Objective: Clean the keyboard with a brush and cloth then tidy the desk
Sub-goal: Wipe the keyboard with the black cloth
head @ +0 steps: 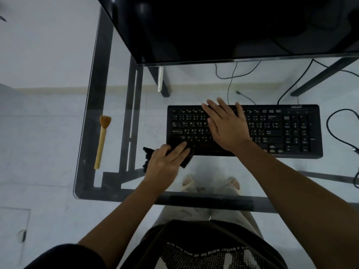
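A black keyboard (281, 131) lies on the glass desk (116, 105), right of centre. My left hand (165, 164) presses a black cloth (187, 162) against the keyboard's near left corner, fingers curled over it. My right hand (225, 125) lies flat with spread fingers on the middle keys, holding nothing. A brush (102, 140) with a pale wooden handle and tan bristles rests on the desk far to the left, bristles pointing away from me, apart from both hands.
A black monitor (233, 28) stands at the back of the desk. Black cables (334, 131) loop to the right of the keyboard and behind it. The desk's dark frame (204, 200) runs along the near edge; my legs show through the glass.
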